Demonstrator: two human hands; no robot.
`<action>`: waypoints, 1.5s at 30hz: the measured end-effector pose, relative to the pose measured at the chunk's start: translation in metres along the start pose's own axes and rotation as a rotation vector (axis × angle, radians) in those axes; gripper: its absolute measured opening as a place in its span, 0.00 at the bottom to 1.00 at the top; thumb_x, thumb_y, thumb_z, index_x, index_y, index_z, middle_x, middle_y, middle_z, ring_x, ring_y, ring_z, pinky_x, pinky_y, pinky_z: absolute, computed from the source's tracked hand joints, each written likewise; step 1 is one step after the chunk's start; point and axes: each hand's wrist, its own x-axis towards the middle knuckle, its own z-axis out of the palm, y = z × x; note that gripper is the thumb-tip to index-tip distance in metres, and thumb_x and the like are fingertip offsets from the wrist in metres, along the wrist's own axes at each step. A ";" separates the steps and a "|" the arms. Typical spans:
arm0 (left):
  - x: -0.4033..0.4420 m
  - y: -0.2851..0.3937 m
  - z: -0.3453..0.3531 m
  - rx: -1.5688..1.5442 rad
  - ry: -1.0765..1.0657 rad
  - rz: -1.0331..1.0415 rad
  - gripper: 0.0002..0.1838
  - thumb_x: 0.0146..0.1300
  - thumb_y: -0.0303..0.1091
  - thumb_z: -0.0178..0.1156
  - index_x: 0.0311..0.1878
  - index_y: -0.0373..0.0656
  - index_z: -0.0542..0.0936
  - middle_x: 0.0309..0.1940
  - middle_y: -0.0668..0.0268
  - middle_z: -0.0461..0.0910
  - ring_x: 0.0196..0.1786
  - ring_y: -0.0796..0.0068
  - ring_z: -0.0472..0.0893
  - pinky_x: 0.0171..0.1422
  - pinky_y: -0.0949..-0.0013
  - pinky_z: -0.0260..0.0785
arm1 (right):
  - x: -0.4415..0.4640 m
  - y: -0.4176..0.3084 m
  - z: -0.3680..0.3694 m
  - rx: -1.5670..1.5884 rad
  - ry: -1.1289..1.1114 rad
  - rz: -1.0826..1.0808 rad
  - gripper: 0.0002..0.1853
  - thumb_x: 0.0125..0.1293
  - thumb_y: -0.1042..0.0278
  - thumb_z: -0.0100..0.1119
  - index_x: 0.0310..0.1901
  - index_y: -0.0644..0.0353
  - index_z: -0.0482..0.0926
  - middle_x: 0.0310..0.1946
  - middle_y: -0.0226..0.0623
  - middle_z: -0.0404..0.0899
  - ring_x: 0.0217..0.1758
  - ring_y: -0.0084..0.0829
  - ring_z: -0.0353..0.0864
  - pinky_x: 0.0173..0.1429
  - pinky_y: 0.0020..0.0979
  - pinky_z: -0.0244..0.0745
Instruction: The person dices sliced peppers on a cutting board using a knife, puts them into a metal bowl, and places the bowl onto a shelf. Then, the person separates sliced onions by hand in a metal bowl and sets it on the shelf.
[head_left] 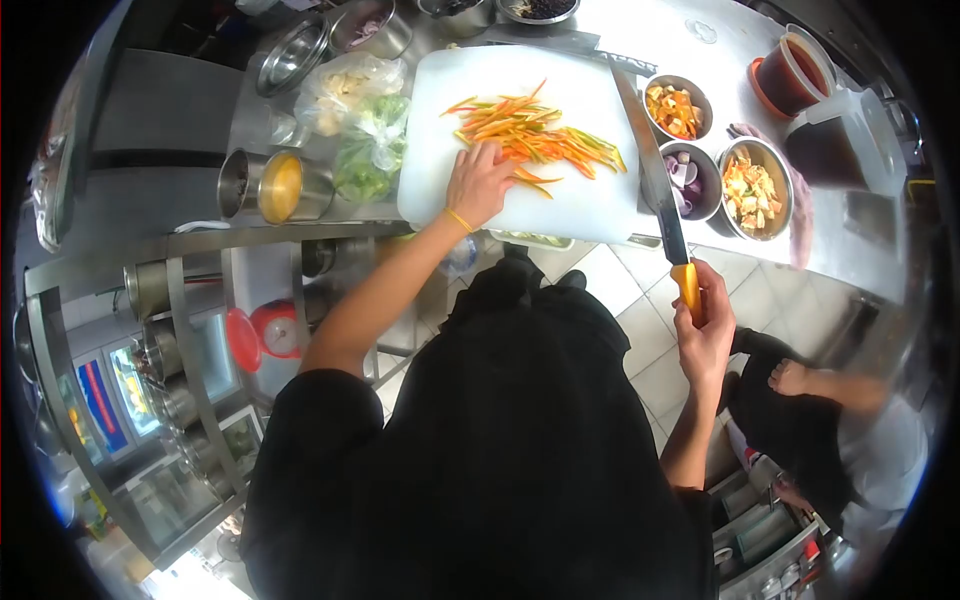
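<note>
Near the centre of the frame, toward the top, orange, yellow and green vegetable strips (545,135) lie in a loose heap on a white cutting board (430,130). The left hand (478,187) reaches in from below, its fingers bent over the lower left of the heap and touching it; whether that grip is closed on any strips I cannot tell. Right of centre, the right hand (706,325) has its grip wrapped around the yellow handle of a knife (655,170), the blade slanting up and left across the board's right edge. Right of the blade, three metal bowls of cut food stand on the counter (862,250). Left of the board sits a plastic bag of green pieces (368,165). Another person (800,400) shows at lower right.
</note>
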 end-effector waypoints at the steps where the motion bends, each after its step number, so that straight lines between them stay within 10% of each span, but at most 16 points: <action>1: 0.003 0.003 -0.001 -0.009 0.029 -0.052 0.24 0.48 0.32 0.72 0.51 0.46 0.79 0.52 0.62 0.71 0.58 0.61 0.70 0.57 0.56 0.61 | 0.000 -0.003 0.000 -0.026 0.006 -0.015 0.26 0.58 0.87 0.51 0.60 0.62 0.74 0.44 0.38 0.79 0.43 0.23 0.78 0.51 0.26 0.74; 7: 0.029 -0.012 0.003 0.001 0.052 -0.096 0.42 0.44 0.36 0.76 0.65 0.50 0.69 0.72 0.54 0.54 0.76 0.48 0.51 0.73 0.39 0.43 | -0.002 -0.009 0.006 -0.014 0.035 0.012 0.25 0.59 0.86 0.51 0.60 0.63 0.73 0.45 0.39 0.79 0.44 0.24 0.78 0.51 0.26 0.74; 15: 0.079 0.024 -0.004 -0.159 -0.099 0.215 0.41 0.48 0.32 0.73 0.68 0.47 0.67 0.72 0.57 0.57 0.77 0.56 0.53 0.73 0.37 0.46 | -0.007 -0.018 0.024 -0.034 0.129 0.049 0.25 0.58 0.86 0.52 0.60 0.63 0.74 0.46 0.38 0.79 0.44 0.24 0.79 0.51 0.26 0.74; 18: 0.117 0.029 0.024 -0.044 -0.082 0.415 0.35 0.51 0.30 0.70 0.64 0.45 0.70 0.65 0.57 0.65 0.72 0.56 0.62 0.70 0.46 0.56 | -0.010 -0.023 0.030 -0.029 0.164 0.056 0.25 0.58 0.86 0.52 0.59 0.63 0.74 0.46 0.38 0.79 0.45 0.25 0.79 0.52 0.26 0.74; 20: 0.139 0.039 0.021 -0.055 -0.454 0.342 0.26 0.53 0.30 0.68 0.56 0.41 0.72 0.53 0.58 0.70 0.62 0.59 0.70 0.61 0.56 0.65 | -0.013 -0.033 0.033 -0.045 0.178 0.070 0.26 0.58 0.86 0.52 0.60 0.63 0.74 0.48 0.39 0.79 0.46 0.26 0.80 0.53 0.26 0.74; 26: 0.127 0.039 0.065 0.008 -0.251 0.518 0.20 0.53 0.33 0.68 0.45 0.38 0.71 0.44 0.58 0.71 0.52 0.59 0.73 0.51 0.60 0.68 | -0.021 -0.044 0.042 -0.034 0.238 0.104 0.26 0.57 0.87 0.52 0.60 0.62 0.74 0.50 0.41 0.79 0.50 0.28 0.80 0.55 0.27 0.74; 36: 0.145 0.047 -0.002 -0.437 -0.145 0.365 0.14 0.50 0.16 0.51 0.42 0.35 0.67 0.40 0.49 0.71 0.48 0.47 0.72 0.53 0.52 0.67 | -0.028 -0.032 0.029 0.030 0.264 0.046 0.26 0.59 0.89 0.49 0.61 0.64 0.72 0.49 0.38 0.77 0.47 0.24 0.78 0.52 0.24 0.74; 45: 0.040 -0.003 -0.011 -0.020 -0.278 0.158 0.17 0.52 0.22 0.61 0.46 0.36 0.72 0.48 0.53 0.70 0.55 0.52 0.71 0.56 0.51 0.67 | -0.008 -0.033 0.030 -0.017 0.187 -0.008 0.25 0.59 0.87 0.51 0.60 0.64 0.73 0.47 0.39 0.78 0.43 0.23 0.78 0.50 0.24 0.74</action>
